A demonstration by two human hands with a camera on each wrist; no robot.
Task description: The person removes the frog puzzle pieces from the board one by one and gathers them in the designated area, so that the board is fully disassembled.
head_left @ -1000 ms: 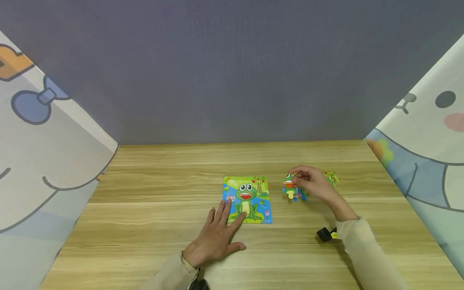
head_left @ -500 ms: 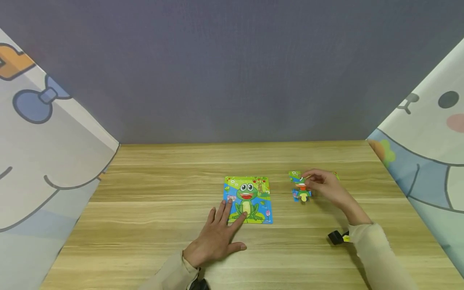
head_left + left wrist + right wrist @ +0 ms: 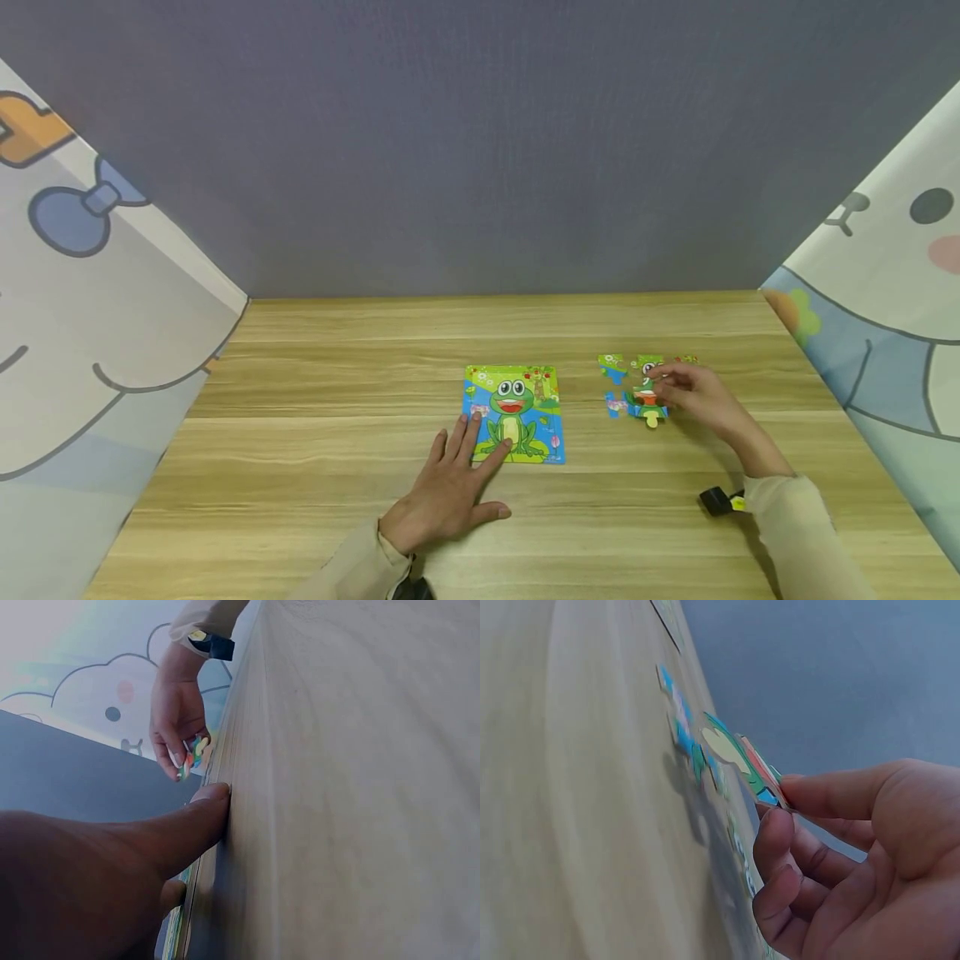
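My left hand [image 3: 446, 492] lies with fingers spread, fingertips resting on a square frog picture board [image 3: 551, 392] and its thumb out on the table. My right hand [image 3: 701, 400] pinches a frog puzzle piece [image 3: 651, 412] between thumb and fingertips. This piece shows a red mouth and a yellow belly, and in the right wrist view the puzzle piece [image 3: 731, 754] is tilted and lifted off the table. Below and around it lie other puzzle pieces: a green-and-blue one [image 3: 612, 368], a blue one with pink [image 3: 616, 406], and an eye piece [image 3: 649, 364].
A green piece with red spots [image 3: 686, 360] lies behind my right hand, partly hidden. The wooden table [image 3: 337, 375] meets a grey wall [image 3: 480, 167] at the back. Cartoon-printed panels [image 3: 885, 350] stand on both sides. A black wrist camera [image 3: 716, 502] hangs at my right sleeve.
My right hand has moved to the right with the frog puzzle piece, uncovering pieces on the table to its left. The left hand has stayed on the board.
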